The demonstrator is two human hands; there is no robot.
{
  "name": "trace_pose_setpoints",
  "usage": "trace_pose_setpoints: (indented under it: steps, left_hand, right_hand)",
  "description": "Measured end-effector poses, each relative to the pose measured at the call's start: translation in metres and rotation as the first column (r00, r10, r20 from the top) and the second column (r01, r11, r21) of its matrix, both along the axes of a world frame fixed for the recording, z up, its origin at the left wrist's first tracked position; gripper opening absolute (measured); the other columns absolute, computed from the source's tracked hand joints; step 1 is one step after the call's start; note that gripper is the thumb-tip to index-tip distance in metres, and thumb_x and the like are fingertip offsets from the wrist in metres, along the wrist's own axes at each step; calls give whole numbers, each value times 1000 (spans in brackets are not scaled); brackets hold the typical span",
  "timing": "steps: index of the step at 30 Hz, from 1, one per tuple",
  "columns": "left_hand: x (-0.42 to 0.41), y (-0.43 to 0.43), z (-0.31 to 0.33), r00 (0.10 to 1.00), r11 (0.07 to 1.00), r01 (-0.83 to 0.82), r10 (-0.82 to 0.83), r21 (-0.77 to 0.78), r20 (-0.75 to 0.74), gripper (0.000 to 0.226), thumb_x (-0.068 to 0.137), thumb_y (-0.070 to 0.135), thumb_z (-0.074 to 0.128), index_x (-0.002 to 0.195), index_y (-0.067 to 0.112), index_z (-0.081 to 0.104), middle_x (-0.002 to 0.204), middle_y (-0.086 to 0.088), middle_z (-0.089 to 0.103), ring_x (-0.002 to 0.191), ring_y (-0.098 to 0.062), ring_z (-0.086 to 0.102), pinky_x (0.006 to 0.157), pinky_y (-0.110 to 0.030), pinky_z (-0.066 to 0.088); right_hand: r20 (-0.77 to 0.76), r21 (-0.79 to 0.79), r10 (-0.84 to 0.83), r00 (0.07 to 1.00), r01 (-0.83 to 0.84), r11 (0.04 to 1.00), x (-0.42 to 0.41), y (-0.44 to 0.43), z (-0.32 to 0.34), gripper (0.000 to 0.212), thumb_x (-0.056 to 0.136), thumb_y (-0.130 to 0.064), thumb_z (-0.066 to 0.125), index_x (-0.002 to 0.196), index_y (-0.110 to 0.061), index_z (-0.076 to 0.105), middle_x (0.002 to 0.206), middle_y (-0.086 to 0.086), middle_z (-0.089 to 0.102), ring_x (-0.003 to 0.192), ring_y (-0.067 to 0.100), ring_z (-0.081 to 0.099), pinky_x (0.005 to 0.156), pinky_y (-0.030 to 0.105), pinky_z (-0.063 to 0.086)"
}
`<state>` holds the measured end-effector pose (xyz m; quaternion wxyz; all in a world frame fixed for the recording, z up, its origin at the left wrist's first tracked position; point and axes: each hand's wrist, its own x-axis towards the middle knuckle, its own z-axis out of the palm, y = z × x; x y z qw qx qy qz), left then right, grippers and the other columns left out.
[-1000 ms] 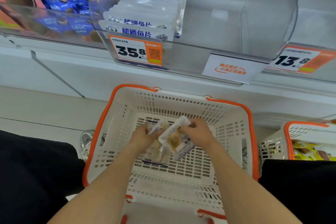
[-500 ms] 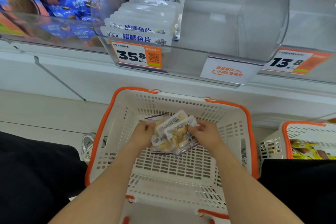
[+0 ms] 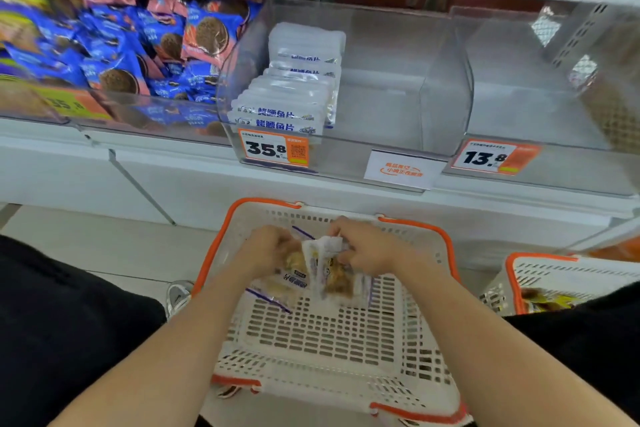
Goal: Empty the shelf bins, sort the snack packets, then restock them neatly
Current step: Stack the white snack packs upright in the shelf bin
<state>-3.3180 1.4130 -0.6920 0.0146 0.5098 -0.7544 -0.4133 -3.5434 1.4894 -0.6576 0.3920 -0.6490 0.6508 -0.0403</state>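
Note:
Over the white basket with an orange rim (image 3: 420, 227), my left hand (image 3: 266, 248) and my right hand (image 3: 367, 248) both grip a small bunch of clear snack packets (image 3: 323, 276) with brown contents and blue print. The packets are held above the basket's far half. On the shelf above, a clear bin (image 3: 446, 97) holds a neat row of white packets (image 3: 294, 94) with blue lettering on its left side; its right side holds nothing. An orange price tag reading 35.8 (image 3: 273, 148) hangs on its front.
A bin of blue and pink cookie packets (image 3: 138, 52) stands to the left. Right of the middle bin sits another clear bin (image 3: 554, 87) with a 13.8 tag (image 3: 493, 158). A second orange-rimmed basket (image 3: 554, 282) with yellow packets stands at the right. My dark-clothed knees flank the basket.
Both hands have lifted the packets from the basket floor toward its far rim. The view has tilted up, showing more of the shelf.

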Motion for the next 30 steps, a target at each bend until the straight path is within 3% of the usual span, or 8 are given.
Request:
trace_pose_setpoints:
  steps: [3,5,10,16,20,23,26,30]
  left_hand:
    - [-4,-6,42,977,977,212,-211,37,-25,24,104,29,63,85,27,77,76,7,72,63,2,62,64,-24,50]
    - [-2,-8,62,970,970,236,-232,57,-75,17,102,33,66,98,31,82,91,10,78,83,-1,69,77,-23,55]
    - [3,-7,88,968,968,165,-123,189,-220,17,90,39,81,107,37,81,105,14,79,95,-8,74,82,-34,62]
    - [15,-3,72,944,950,-37,135,310,-302,47,86,-7,77,115,30,78,137,4,63,107,-23,72,70,-30,60]
    - [14,9,59,879,854,-190,367,484,-303,44,90,-13,53,120,12,74,115,-20,75,100,-32,74,85,-52,60]
    - [5,21,53,744,688,-235,582,687,-329,34,104,-2,45,130,8,65,115,-19,76,102,-35,73,88,-53,60]
    - [-4,29,47,705,628,-137,605,766,-370,30,109,24,50,127,11,71,123,-18,74,102,-33,74,83,-47,60]
    - [-4,28,39,745,669,-85,535,738,-399,32,107,33,59,134,17,67,128,-13,73,119,-37,69,106,-59,51]
  right_hand:
    - [-23,55,87,996,-86,995,1,-1,36,57,99,-22,67,151,-26,45,145,-2,53,129,22,54,106,40,48]
    - [-52,46,122,991,-120,992,0,1,55,44,99,-27,68,141,-22,57,134,0,59,120,21,56,97,35,46]
    - [-10,22,-14,1000,14,1000,-8,11,80,16,94,-26,75,108,-28,68,106,-5,68,98,17,65,76,30,49]
    - [-17,2,-264,964,265,964,-33,28,62,21,87,-25,76,103,-11,74,101,12,73,96,33,69,80,40,55]
    - [386,347,-665,640,568,747,-38,45,31,30,89,-18,73,117,-8,73,115,19,76,106,37,72,99,59,56]
    - [442,548,-792,421,572,611,-24,51,8,29,100,-10,65,127,-4,69,123,22,72,114,41,69,100,61,55]
    - [474,600,-793,382,519,609,-6,52,-7,29,102,-9,63,129,0,67,127,24,70,121,45,65,102,63,52]
    - [493,559,-745,450,492,667,4,48,-9,26,98,-13,71,122,-5,73,120,22,73,107,38,68,101,57,54]
